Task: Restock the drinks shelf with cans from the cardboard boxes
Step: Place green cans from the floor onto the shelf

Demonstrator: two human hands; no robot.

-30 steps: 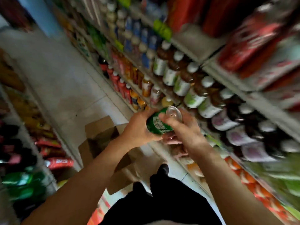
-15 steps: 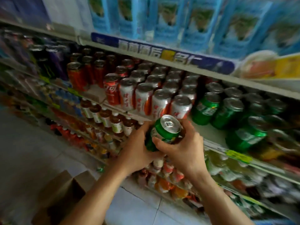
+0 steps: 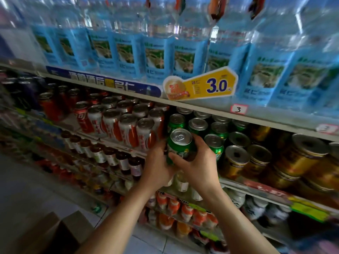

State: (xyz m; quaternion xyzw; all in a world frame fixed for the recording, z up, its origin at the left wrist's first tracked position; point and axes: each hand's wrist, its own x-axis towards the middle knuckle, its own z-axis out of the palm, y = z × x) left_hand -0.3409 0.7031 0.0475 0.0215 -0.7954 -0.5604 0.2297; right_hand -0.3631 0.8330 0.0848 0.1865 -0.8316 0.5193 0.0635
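Two hands share one green soda can (image 3: 180, 146), held upright at the front edge of the drinks shelf (image 3: 256, 186). The left hand (image 3: 157, 166) cups the can's lower left side, and the right hand (image 3: 197, 163) wraps it from the right, thumb laid across the front of the label, fingers curled shut around the body. The silver top with its pull tab faces the camera. Just behind and to the right stand rows of matching green cans (image 3: 199, 126); to their left a block of red-and-white cans (image 3: 126, 129), and to their right gold cans (image 3: 236, 162) with plain lids. The shelf above carries blue-labelled water bottles (image 3: 155, 57) and a yellow price tag (image 3: 201, 86) reading 3.0. A cardboard box (image 3: 55, 233) sits on the floor at lower left, its flaps open; what it holds cannot be seen.
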